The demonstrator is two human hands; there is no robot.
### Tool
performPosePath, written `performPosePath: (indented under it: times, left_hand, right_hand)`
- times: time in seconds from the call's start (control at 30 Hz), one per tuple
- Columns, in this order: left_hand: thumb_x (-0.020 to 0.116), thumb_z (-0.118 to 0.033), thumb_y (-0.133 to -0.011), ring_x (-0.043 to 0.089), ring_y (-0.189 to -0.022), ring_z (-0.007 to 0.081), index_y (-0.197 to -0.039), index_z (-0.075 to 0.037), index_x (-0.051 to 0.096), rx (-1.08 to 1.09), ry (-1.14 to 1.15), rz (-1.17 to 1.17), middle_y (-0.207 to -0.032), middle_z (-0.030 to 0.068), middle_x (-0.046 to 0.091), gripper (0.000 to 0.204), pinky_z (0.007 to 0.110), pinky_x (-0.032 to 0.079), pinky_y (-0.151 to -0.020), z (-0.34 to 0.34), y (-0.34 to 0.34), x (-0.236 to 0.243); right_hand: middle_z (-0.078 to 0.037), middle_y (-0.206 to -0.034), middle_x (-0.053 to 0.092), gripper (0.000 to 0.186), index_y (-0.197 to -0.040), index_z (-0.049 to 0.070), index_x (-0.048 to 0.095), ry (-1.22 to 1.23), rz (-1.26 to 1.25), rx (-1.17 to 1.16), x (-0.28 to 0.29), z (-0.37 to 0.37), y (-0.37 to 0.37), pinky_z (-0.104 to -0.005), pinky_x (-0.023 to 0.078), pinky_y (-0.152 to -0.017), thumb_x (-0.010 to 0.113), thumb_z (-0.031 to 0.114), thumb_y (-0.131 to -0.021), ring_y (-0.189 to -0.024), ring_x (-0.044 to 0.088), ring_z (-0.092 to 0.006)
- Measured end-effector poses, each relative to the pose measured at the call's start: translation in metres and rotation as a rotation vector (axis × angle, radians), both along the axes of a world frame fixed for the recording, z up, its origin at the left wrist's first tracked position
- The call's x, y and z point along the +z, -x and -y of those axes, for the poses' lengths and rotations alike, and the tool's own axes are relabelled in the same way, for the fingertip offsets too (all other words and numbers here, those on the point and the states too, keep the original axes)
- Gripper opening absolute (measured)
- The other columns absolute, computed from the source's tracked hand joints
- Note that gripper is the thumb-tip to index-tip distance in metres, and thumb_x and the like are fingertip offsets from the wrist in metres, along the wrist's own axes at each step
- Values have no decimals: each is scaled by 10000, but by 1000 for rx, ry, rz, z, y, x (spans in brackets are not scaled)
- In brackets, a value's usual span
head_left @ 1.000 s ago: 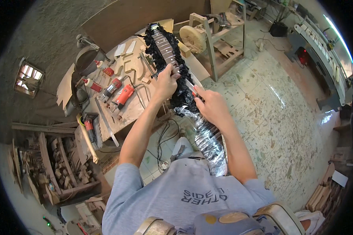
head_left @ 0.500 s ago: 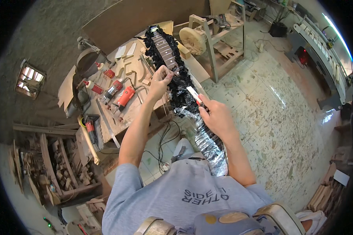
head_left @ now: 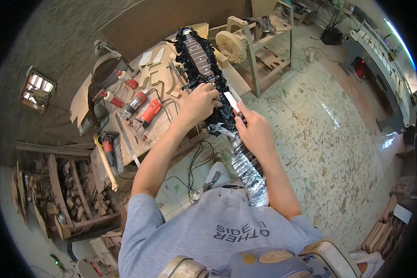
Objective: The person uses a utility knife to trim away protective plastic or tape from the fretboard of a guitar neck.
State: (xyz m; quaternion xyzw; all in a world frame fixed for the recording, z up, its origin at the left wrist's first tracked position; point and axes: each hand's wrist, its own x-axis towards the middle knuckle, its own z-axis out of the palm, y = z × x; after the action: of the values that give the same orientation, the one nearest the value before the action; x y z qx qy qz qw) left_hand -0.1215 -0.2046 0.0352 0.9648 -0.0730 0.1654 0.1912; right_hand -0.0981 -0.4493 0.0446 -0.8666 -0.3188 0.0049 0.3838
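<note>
A guitar neck [head_left: 197, 58] with a brown fretboard, white inlays and frets runs away from me over the bench, ringed by shredded black wrapping [head_left: 224, 118]. Its near end, towards my waist, is covered in shiny clear plastic wrap [head_left: 245, 164]. My left hand [head_left: 200, 105] rests on the black wrapping just below the fretboard, fingers curled into it; what lies under the fingertips is partly hidden. Closed in my right hand [head_left: 255, 131] is a cutter knife [head_left: 231, 99] with a flat pale blade and a red and black handle, its blade over the wrapping's right side.
The wooden bench [head_left: 125, 160] on the left holds red-and-white glue bottles [head_left: 112, 99], a red power tool [head_left: 150, 112] and wood pieces. A wooden stand with a round buffing wheel [head_left: 231, 47] is beyond the neck. Cables [head_left: 197, 162] hang below the bench.
My left hand has come down and slightly right, from the fretboard's lower end onto the black wrapping. The right hand, with the knife, has shifted only a little.
</note>
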Motion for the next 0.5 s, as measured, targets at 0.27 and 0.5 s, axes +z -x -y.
performPosePath:
  times: [0.27,0.5]
  left_hand:
    - [675,17,-855,622,-956,386,-902,-30,612,135,16,117,-923,160,644,92,470,497,-828,17,-1,-13]
    - [619,23,-952,613,-766,308,-923,-8,561,375,468,218,-816,176,635,72,415,486,-725,-3,-22,-43]
  right_hand:
    - [-217,-933,718,448,-1393,104,674,-6,77,65,-10,-11,-12,-539,568,-738,677,249,-969,-842,716,-448]
    - [-217,-905,710,452,-1389,81,678,40,79,103,-9,10,2,-535,564,-729,671,226,-960,-834,714,-442]
